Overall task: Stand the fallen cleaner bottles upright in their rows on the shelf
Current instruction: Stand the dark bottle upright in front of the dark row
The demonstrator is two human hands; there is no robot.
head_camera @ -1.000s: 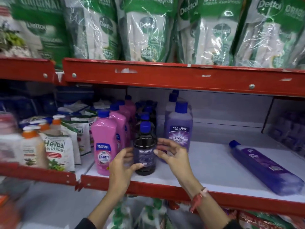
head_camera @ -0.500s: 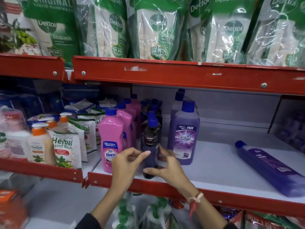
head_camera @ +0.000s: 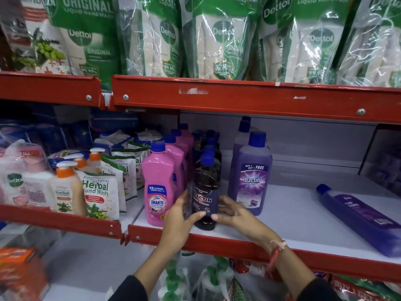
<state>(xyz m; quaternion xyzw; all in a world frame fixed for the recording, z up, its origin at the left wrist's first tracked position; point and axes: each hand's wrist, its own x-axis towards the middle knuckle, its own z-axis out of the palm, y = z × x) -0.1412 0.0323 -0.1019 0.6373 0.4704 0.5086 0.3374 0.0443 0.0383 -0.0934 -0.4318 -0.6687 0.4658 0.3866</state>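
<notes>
This is a shop aisle with retail shelving. Red metal shelf edges [head_camera: 238, 98] run across the frame, bolted at intervals, with a torn price-label remnant [head_camera: 192, 91] stuck on. Along the top, identical Dettol handwash refill pouches [head_camera: 219, 40] stand packed together. At centre, pink Shakti bottles [head_camera: 158, 185] and purple Bactin floor cleaners [head_camera: 251, 179] marked "Buy 1 Get 1 Free" stand in rows front to back.
</notes>
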